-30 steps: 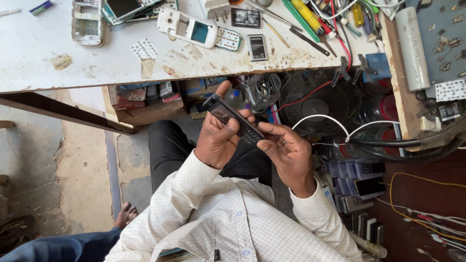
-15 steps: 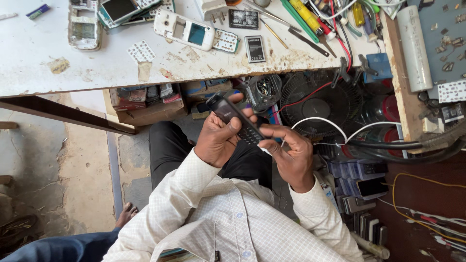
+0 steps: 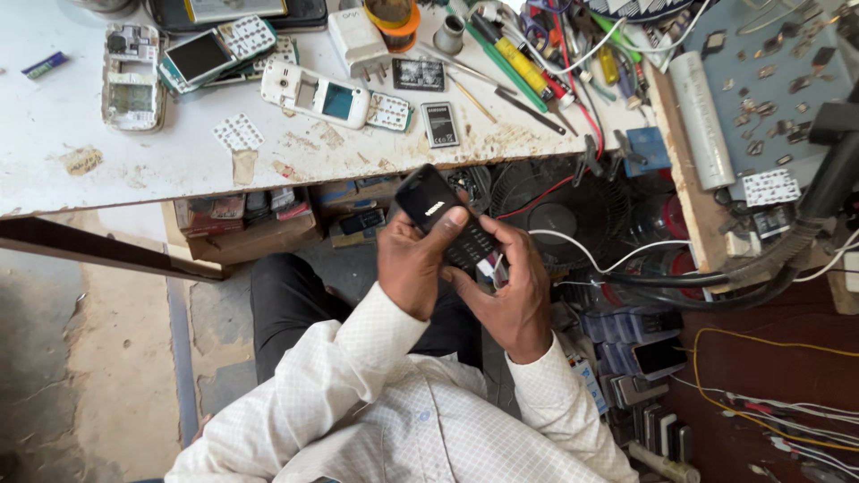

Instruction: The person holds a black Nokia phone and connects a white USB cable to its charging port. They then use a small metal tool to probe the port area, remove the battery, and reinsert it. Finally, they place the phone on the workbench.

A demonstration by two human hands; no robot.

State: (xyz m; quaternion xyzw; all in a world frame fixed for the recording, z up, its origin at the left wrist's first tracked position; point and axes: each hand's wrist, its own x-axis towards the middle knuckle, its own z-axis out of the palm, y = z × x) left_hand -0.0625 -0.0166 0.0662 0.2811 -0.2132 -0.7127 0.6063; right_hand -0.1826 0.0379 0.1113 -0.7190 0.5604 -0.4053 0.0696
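One cluttered white workbench (image 3: 134, 174)

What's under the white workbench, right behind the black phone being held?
Under the white workbench, a cardboard box of small parts and a dark round fan show. The black phone and both hands cover whatever lies directly behind.

At frame centre the keypad phone (image 3: 445, 221) is black with a small pale mark on its dark screen. The shirt sleeves (image 3: 358, 376) below are white with a fine checked pattern; the trousers (image 3: 286, 304) are black. The counter (image 3: 161, 165) across the top is white, stained brown. On it lie a white phone shell (image 3: 315, 93) with a blue-green window, an orange tape roll (image 3: 394, 16), and 1 green and 1 yellow tool handle (image 3: 514, 55).
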